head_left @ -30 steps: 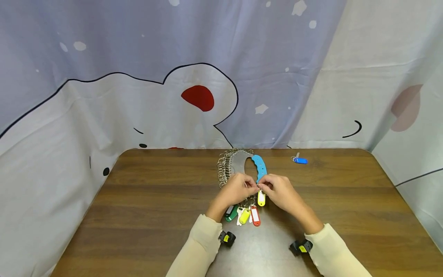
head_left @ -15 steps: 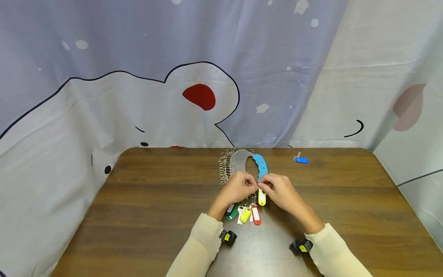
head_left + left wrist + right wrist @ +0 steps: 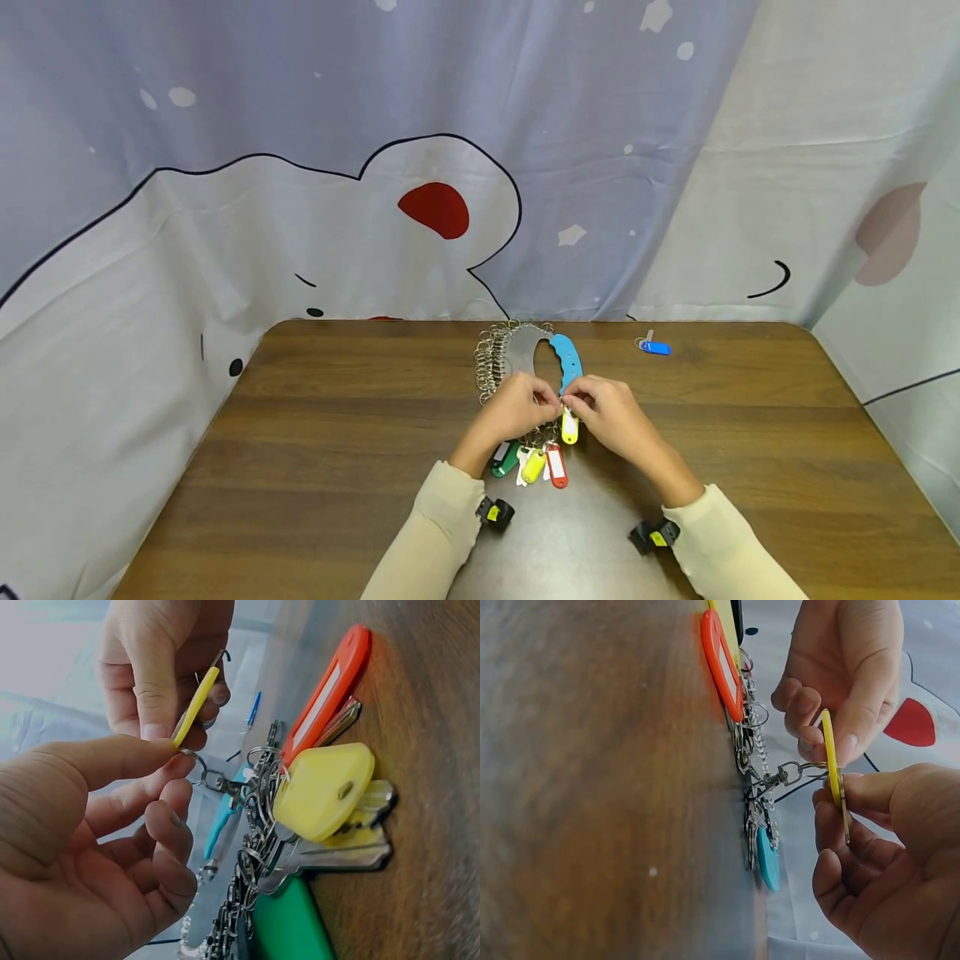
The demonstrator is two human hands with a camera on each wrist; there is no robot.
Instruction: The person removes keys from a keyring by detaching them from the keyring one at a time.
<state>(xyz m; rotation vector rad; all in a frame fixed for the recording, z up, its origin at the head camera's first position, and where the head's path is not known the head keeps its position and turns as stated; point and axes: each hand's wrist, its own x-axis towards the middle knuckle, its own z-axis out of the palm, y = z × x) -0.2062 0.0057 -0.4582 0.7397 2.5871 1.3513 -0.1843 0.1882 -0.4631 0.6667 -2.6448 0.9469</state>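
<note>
Both hands meet over a grey key-holder plate (image 3: 519, 346) with a blue grip (image 3: 567, 360) and many small metal rings along its edge. My left hand (image 3: 521, 406) pinches a metal split ring (image 3: 201, 771), linked to a swivel clasp (image 3: 219, 782) on the holder. Facing it, my right hand (image 3: 609, 414) pinches a yellow key tag (image 3: 570, 427); a key (image 3: 846, 814) lies against the tag, partly covered by fingers. Below the left hand, a red tag (image 3: 557, 465), another yellow tag (image 3: 533, 466) and a green tag (image 3: 506, 459) rest with keys on the table.
A blue key tag (image 3: 656, 347) with a key and ring lies apart at the back right of the wooden table (image 3: 337, 467). A patterned curtain (image 3: 300, 225) hangs behind the table's far edge.
My right fingertips have drawn slightly rightward from the left ones, and the pinched yellow tag has shifted a little with them. The other tags and the holder stay in place.
</note>
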